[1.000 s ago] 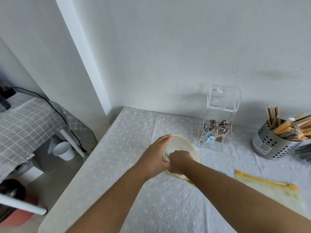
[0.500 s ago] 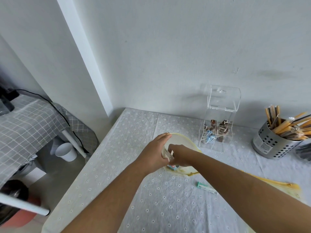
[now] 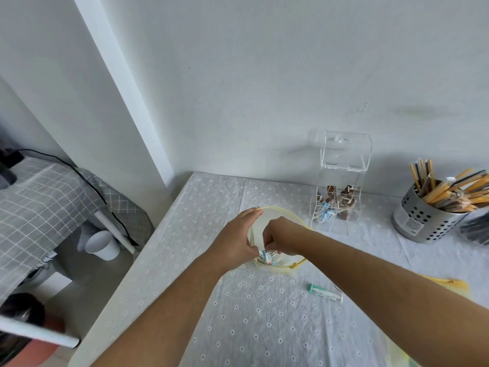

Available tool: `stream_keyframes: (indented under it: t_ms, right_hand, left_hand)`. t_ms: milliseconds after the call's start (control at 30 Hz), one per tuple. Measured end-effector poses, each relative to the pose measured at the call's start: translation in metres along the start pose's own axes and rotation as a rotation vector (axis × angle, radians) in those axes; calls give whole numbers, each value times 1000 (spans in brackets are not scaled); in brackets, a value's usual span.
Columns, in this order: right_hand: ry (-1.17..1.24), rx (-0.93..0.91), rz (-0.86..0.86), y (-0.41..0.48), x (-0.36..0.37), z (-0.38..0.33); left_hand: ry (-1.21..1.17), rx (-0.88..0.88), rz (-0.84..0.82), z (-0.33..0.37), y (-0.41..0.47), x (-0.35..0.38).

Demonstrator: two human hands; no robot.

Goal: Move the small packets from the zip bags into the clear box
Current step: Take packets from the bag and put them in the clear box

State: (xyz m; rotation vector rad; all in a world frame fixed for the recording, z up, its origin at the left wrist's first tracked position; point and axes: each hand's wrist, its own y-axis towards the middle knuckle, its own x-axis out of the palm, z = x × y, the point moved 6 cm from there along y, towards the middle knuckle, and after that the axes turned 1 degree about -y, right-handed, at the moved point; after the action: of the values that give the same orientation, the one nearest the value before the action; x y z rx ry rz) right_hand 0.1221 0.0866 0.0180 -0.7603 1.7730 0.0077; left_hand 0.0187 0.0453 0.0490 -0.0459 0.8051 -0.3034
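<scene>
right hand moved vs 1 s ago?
Yes. The right hand has pulled out of the zip bag toward the person, fingers pinching packets; clear box unmoved.

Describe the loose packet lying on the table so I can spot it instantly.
Start at the clear box by the wall, then drop toward the near table edge, past the right hand. The loose packet lies flat on the cloth, alone: a slim white stick with a green end.

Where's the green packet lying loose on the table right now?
Head view: the green packet lies flat on the table, just under the right forearm, near of the open zip bag.
</scene>
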Motion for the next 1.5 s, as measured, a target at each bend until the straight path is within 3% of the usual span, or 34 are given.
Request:
stream_keyframes:
  t_ms: [167,633,967,1267,1500]
  right_hand:
    - [-48,13,16,2,6,7]
    - [-211,-8,-263,18,58,4]
    - [-49,-50,-113,16,45,1]
    - [237,-29,-142,-3,10,0]
    - [428,-31,-66,-25,-28,12]
  left_hand:
    - [2,0,-20,-1,2,2]
    - [-46,16,-20,-1,-5,8]
    - [-20,-4,-9,-8,-5,5]
    - [17,-17,-16,-5,2,0]
    - [73,-17,-7,0,7,-4]
